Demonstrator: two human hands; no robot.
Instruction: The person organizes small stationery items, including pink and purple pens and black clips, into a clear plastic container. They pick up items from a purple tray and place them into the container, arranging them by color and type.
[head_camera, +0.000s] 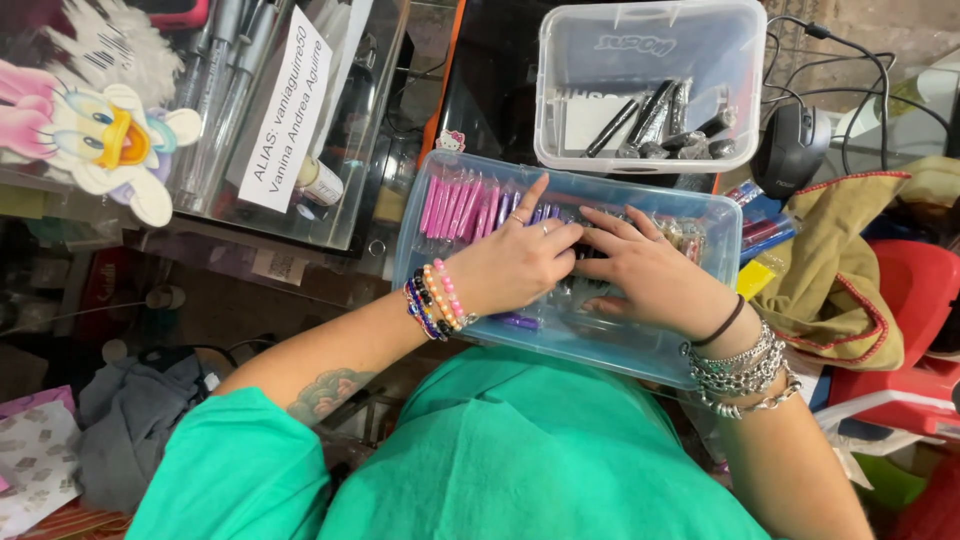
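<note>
At nine o'clock from my hands a cartoon duck cutout (100, 135) leans on a clear case (370, 150) that holds silver tubes (215, 80) and a white paper label (288, 110). Below it, at about eight o'clock, a grey cloth (130, 425) lies bunched beside my green sleeve (235, 470).

In the middle, the clear blue-tinted box (655, 355) rests against my lap. My left hand (515, 262), beaded bracelets at the wrist, lies flat inside it with the index finger stretched toward twelve o'clock and the other fingers loosely curled over the contents. I cannot tell whether it grips anything. The pink tubes (450, 205) stand in a row at its ten o'clock, with the purple tubes (510, 205) just beside them.

My right hand (645, 272), chain bracelets at the wrist, lies spread and palm down just beside the left, fingertips meeting it. Nothing shows pinched under it.

At twelve o'clock a second clear box (650, 85) holds black tubes (655, 125). At two o'clock sits a black computer mouse (790, 150), and at three o'clock an olive cloth (835, 270) drapes over a red seat (915, 290).
</note>
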